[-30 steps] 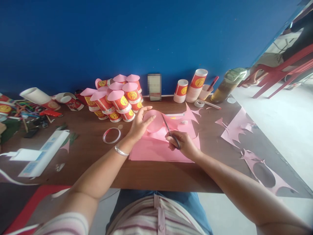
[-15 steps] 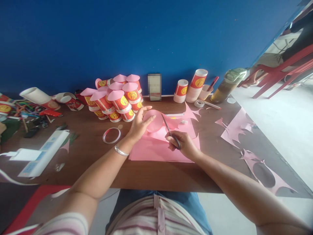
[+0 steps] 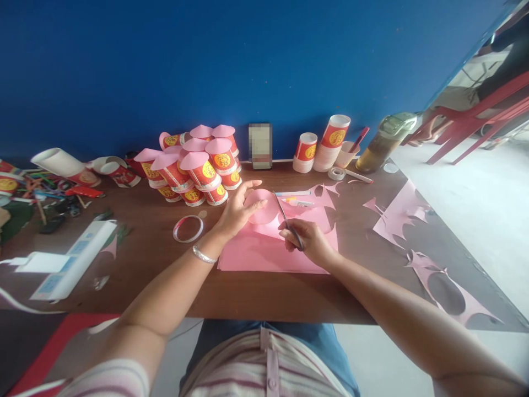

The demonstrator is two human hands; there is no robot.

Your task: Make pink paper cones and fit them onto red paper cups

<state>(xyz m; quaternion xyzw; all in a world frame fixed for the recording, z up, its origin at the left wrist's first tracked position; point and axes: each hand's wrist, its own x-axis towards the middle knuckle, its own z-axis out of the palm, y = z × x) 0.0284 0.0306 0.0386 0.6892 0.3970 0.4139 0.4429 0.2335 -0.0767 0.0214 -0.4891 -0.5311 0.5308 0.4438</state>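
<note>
My left hand (image 3: 242, 209) pinches a round piece of pink paper (image 3: 264, 206), thumb on top and fingers behind it. A pair of scissors (image 3: 285, 212) is in my right hand (image 3: 305, 237), its blades pointing up and left along the paper's right edge. Beneath both hands lie sheets of pink paper (image 3: 273, 256) on the table. Behind the scissors, a glue tube (image 3: 298, 203) and a pale blue pen-like stick (image 3: 293, 193) rest close to a jagged pink offcut (image 3: 326, 197).
Paper cups with pink cone roofs (image 3: 200, 165) stand stacked at back left. A tape ring (image 3: 188, 228) and a power strip (image 3: 74, 262) lie left. Toward the right are more red cups (image 3: 333, 143), a bottle (image 3: 386, 142) and cut pink scraps (image 3: 450, 292).
The pink offcut to the right of the round piece has come away and dropped back, uncovering the glue tube. The round piece has shifted slightly right and down.
</note>
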